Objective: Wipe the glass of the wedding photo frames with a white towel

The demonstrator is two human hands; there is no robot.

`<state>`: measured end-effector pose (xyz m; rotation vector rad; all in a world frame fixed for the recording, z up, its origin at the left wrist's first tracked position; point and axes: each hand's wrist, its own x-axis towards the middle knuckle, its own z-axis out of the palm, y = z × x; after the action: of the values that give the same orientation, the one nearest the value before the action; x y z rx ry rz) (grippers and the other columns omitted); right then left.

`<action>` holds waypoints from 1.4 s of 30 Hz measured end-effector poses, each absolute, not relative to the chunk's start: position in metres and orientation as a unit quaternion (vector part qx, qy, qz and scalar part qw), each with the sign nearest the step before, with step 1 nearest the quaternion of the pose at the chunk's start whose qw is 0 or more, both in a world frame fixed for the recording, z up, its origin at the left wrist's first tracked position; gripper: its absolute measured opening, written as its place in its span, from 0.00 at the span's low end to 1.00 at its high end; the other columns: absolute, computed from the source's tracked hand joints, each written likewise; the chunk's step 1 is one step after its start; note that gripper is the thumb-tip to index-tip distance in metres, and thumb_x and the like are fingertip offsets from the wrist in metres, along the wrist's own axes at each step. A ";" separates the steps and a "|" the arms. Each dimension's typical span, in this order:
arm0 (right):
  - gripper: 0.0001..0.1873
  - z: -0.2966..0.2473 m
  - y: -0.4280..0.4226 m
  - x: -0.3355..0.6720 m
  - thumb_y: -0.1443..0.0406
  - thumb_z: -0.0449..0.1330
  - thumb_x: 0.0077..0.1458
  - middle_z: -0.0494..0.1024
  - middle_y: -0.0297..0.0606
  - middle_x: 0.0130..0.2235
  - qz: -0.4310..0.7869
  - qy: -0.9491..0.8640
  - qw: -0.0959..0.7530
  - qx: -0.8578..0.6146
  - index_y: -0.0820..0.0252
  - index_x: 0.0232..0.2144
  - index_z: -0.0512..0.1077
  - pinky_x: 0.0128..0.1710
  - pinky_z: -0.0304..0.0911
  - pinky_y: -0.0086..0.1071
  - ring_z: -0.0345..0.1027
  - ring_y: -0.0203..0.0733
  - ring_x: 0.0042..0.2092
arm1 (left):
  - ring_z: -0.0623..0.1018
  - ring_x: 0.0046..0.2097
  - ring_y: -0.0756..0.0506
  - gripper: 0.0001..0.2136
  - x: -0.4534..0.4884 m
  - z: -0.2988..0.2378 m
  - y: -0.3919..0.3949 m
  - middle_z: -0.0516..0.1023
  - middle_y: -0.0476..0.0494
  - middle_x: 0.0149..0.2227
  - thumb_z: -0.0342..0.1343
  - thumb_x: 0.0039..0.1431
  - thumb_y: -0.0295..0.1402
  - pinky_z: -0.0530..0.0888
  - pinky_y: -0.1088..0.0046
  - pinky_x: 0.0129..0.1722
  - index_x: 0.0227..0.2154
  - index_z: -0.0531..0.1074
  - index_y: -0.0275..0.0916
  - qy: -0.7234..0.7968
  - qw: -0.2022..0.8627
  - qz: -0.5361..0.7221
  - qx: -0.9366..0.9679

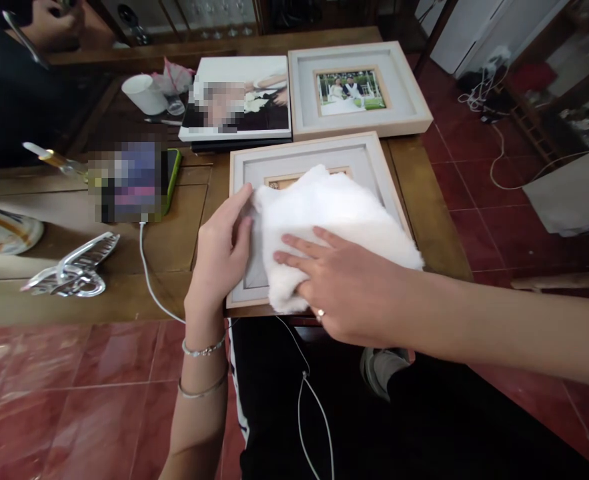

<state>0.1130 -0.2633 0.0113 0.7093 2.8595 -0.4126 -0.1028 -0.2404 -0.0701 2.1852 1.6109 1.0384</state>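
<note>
A light wood picture frame (374, 143) lies on the wooden table in front of me. Across it is spread a fluffy white cloth (334, 200), hiding most of the middle. My right hand (344, 287), with a ring on it, presses on the cloth and grips it; some fingers rest on top and others are tucked into its folds. My left hand (221, 250) holds the frame's left side, the thumb at the inner edge and the fingers along the outer one.
Behind are another framed photo (354, 90) and a white-edged photo panel (241, 127). To the left sit a phone (171, 173) with a white cable, a silver hair claw clip (77, 267), a white cup (144, 93) and a plate (9, 230). Another person's hand (57, 23) shows at top left.
</note>
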 end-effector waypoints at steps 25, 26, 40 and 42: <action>0.26 -0.011 -0.146 0.106 0.72 0.55 0.59 0.53 0.54 0.73 -0.021 0.952 -0.009 0.305 0.69 0.60 0.72 0.70 0.42 0.61 0.39 0.59 0.75 | 0.77 0.63 0.40 0.18 -0.099 -0.065 -0.238 0.78 0.46 0.61 0.49 0.70 0.29 0.72 0.56 0.67 0.56 0.78 0.42 0.500 0.158 0.338 0.782; 0.24 -0.007 -0.141 0.094 0.71 0.52 0.60 0.55 0.52 0.72 -0.012 0.961 -0.015 0.275 0.71 0.57 0.74 0.69 0.41 0.59 0.40 0.61 0.74 | 0.78 0.63 0.40 0.18 -0.099 -0.065 -0.238 0.78 0.45 0.60 0.49 0.70 0.29 0.73 0.56 0.66 0.56 0.78 0.41 0.499 0.158 0.339 0.782; 0.22 -0.007 -0.134 0.109 0.77 0.52 0.58 0.63 0.40 0.72 0.009 0.955 0.081 0.285 0.64 0.50 0.79 0.73 0.44 0.59 0.48 0.54 0.75 | 0.79 0.61 0.41 0.17 -0.098 -0.066 -0.240 0.79 0.47 0.60 0.50 0.70 0.29 0.75 0.60 0.64 0.54 0.80 0.42 0.513 0.177 0.355 0.761; 0.21 -0.010 -0.136 0.133 0.77 0.53 0.56 0.64 0.40 0.71 0.017 0.954 0.060 0.293 0.62 0.46 0.80 0.72 0.47 0.62 0.49 0.56 0.74 | 0.78 0.63 0.41 0.17 -0.099 -0.066 -0.240 0.78 0.47 0.61 0.50 0.69 0.27 0.73 0.60 0.66 0.55 0.79 0.42 0.519 0.184 0.350 0.758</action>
<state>0.1334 -0.1357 -0.0097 0.8854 2.8876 0.0505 -0.0985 -0.2403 -0.0658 2.1374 1.4627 0.9859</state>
